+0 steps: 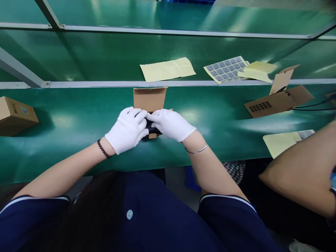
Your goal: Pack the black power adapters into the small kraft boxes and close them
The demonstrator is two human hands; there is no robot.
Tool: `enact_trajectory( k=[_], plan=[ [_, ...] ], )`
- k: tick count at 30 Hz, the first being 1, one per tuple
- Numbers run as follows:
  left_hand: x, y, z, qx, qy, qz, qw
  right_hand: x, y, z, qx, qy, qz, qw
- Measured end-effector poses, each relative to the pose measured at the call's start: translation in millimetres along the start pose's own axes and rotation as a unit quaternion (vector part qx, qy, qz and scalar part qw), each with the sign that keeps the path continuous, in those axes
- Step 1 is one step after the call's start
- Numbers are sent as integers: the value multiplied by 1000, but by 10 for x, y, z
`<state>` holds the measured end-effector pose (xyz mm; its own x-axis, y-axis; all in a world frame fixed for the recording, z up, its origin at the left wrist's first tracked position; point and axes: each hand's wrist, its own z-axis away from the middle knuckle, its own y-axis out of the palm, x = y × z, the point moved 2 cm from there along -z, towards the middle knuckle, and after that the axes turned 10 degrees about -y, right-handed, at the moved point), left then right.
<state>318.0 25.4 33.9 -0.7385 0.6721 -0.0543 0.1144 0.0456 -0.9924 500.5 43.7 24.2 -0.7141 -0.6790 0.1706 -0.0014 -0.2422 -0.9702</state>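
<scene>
Both my hands wear white gloves and meet over a small open cardboard box (149, 98) on the green belt (78, 119). The box's lid flap stands upright behind my fingers. My left hand (128, 129) curls round the box's left side, fingers closed. My right hand (171, 124) presses on the right side, fingers together. Between them shows a dark item (151, 128) inside the box, mostly hidden by my fingers.
A closed brown box (15, 115) sits at the far left of the belt. Another open box with a black cable (278, 99) lies at right. Yellow backing sheets (167, 69) and a label sheet (225, 69) lie on the far belt. Another person's arm (301, 175) enters at right.
</scene>
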Motion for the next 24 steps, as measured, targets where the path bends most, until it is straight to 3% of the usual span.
enact_trajectory(
  k=[5,7,9,12,13,16,18,21,24],
  plan=[
    [-12,23,-111,40,-13,-6,999,-7,-113,9,8,-27,-52,998],
    [24,74,-79,25,-10,10,1000,-11,-121,7,8,-29,-68,997],
    [88,157,54,-47,-37,58,997,-10,-91,-3,5,-13,-64,998],
    [180,350,353,-190,-153,144,959,22,-26,-36,-2,6,-61,998],
    [170,427,426,-197,-158,164,954,39,-15,-49,-4,6,-64,998],
    [18,585,448,-123,-51,160,978,65,-31,-49,-16,-3,-64,998],
    [-79,590,348,-91,6,122,988,21,-57,20,-33,-23,-76,996],
    [-125,497,184,-91,25,80,992,-211,-33,237,-136,-3,-143,980],
    [-127,400,105,-91,33,65,993,-528,170,439,-304,136,-272,903]
  ],
)
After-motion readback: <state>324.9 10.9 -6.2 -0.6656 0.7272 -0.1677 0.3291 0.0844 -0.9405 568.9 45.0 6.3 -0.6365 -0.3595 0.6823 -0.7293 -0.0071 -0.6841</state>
